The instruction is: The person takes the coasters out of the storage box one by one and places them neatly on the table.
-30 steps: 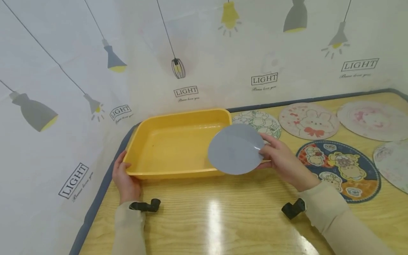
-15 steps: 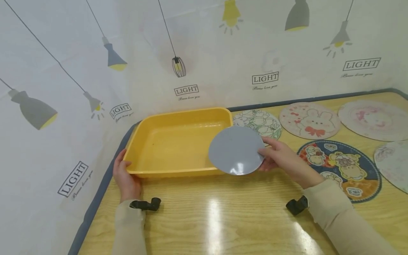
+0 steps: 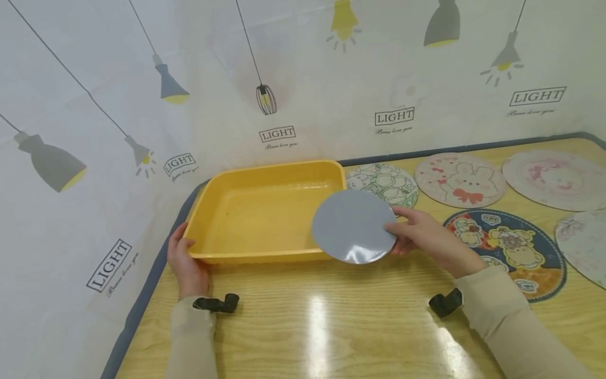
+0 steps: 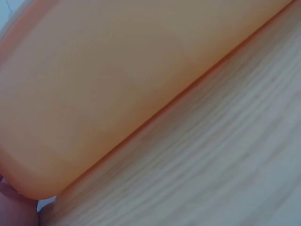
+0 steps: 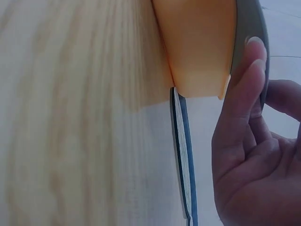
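A yellow plastic tray [image 3: 265, 221], rectangular with raised walls, stands on the wooden table. My left hand [image 3: 185, 266] grips its near left corner, thumb over the rim and fingers along the outside; the left wrist view shows the tray's outer wall [image 4: 108, 84] up close. In my right hand [image 3: 426, 237] is a thin, plain grey round mat [image 3: 352, 223], pinched at its right edge with the thumb on top. The mat is raised and overlaps the tray's near right corner in the head view. Fingers under the mat [image 5: 251, 33] show in the right wrist view.
Several round printed mats lie on the right: a green floral one [image 3: 383, 184], a pink rabbit one [image 3: 460, 180], a pale pink one [image 3: 556, 179] and a dark blue bear one [image 3: 511, 252]. A lamp-printed wall covering [image 3: 322, 105] rises behind the table [image 3: 274, 326].
The grey mat has tipped slightly in my right hand and shifted a little right and nearer, and the underside fingers have changed position. My left hand and the tray hold almost still.
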